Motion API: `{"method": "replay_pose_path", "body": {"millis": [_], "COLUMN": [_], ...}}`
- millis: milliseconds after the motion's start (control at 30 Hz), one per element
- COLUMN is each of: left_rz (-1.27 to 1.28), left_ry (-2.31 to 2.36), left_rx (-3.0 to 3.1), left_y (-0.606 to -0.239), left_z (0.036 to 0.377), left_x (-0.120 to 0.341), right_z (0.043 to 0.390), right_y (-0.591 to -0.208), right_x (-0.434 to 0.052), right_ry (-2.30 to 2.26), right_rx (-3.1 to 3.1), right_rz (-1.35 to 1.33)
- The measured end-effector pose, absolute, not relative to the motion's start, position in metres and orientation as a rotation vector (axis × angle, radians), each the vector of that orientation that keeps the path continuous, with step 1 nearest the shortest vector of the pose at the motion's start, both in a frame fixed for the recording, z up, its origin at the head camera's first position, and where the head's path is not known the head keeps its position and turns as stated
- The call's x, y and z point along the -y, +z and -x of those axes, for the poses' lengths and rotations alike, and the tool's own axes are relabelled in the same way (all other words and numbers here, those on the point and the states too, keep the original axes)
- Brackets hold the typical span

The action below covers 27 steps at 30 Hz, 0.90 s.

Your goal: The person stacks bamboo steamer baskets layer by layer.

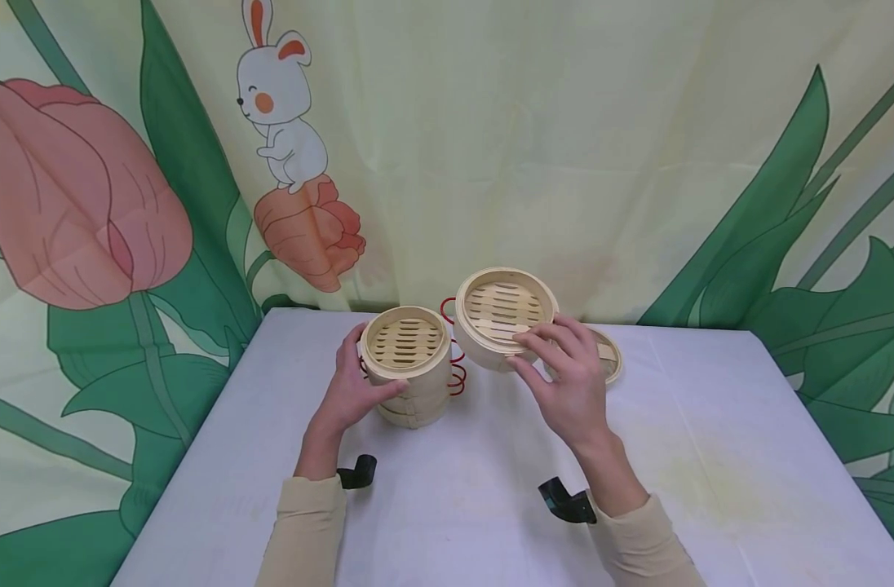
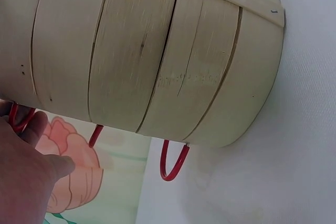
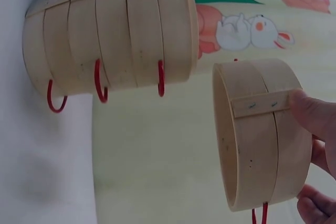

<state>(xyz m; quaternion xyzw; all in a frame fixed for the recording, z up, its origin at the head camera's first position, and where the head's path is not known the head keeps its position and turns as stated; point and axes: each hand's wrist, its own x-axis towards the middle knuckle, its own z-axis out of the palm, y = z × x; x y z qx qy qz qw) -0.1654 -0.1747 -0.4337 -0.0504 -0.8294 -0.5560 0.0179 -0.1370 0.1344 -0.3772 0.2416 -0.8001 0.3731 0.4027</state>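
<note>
The left hand point(image 1: 351, 391) grips the stacked round bamboo steamer tiers point(image 1: 409, 367) on the bench point(image 1: 711, 456); the right hand point(image 1: 568, 375) pinches a single lifted bamboo steamer tier point(image 1: 502, 314) just right of them. That tilted tier could slip from its rim-only grip.

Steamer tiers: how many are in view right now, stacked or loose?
4. Three sit stacked on the table, held by the left hand: the stack. One lifted tier is in the right hand. The lid behind that hand isn't counted.

Staged tabletop, cartoon backdrop point(image 1: 564, 122)
</note>
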Motion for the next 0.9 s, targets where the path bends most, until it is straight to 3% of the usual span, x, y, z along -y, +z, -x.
{"method": "replay_pose_path", "body": {"millis": [900], "left_rz": [0.152], "left_ry": [-1.721], "left_rx": [2.577], "left_y": [-0.435], "left_z": [0.166], "left_x": [0.174], "right_z": [0.151], "right_y": [-0.372], "right_x": [-0.076], "right_ry": [0.956], "right_rx": [2.014], "right_rz": [-0.682]}}
